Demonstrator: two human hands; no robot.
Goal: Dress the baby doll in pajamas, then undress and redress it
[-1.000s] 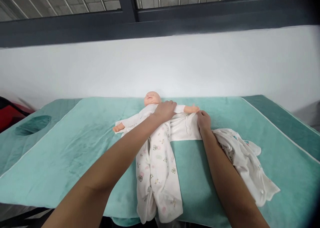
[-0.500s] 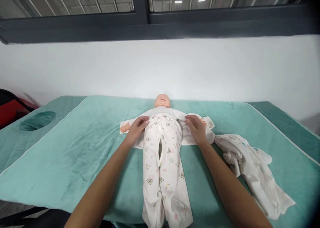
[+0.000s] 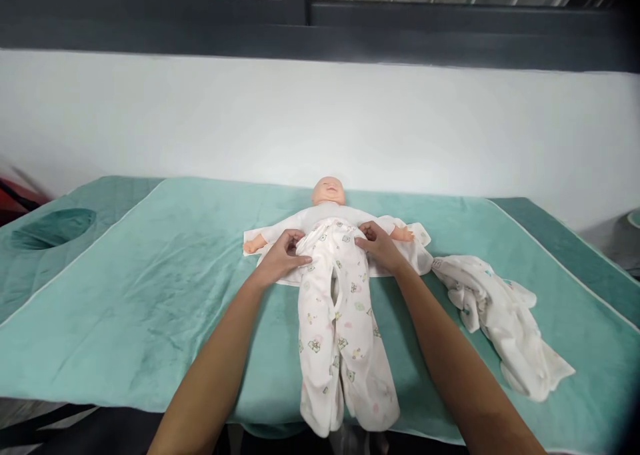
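Note:
A baby doll [image 3: 329, 191] lies on its back, head toward the wall, in a white long-sleeved top [image 3: 285, 227] with the arms spread out. White trousers [image 3: 330, 295] with a small printed pattern cover its legs, with a slit at the crotch. My left hand [image 3: 284, 258] is at the left side of the waist, thumb on the cloth and fingers curled at the trousers' edge. On the other side, my right hand [image 3: 377, 245] grips the waist edge between thumb and fingers. The fingertips are partly hidden in the cloth.
A crumpled white garment [image 3: 505, 315] lies to the right on the green padded bed [image 3: 150, 295]. The bed has a round hole [image 3: 54, 229] at its left end. Behind it stand a white wall [image 3: 240, 122] and a dark window frame [image 3: 200, 32].
Both hands have closed in on the trousers' waist from the sides, the left thumb now lying on the cloth. The camera view has tilted down and shifted slightly.

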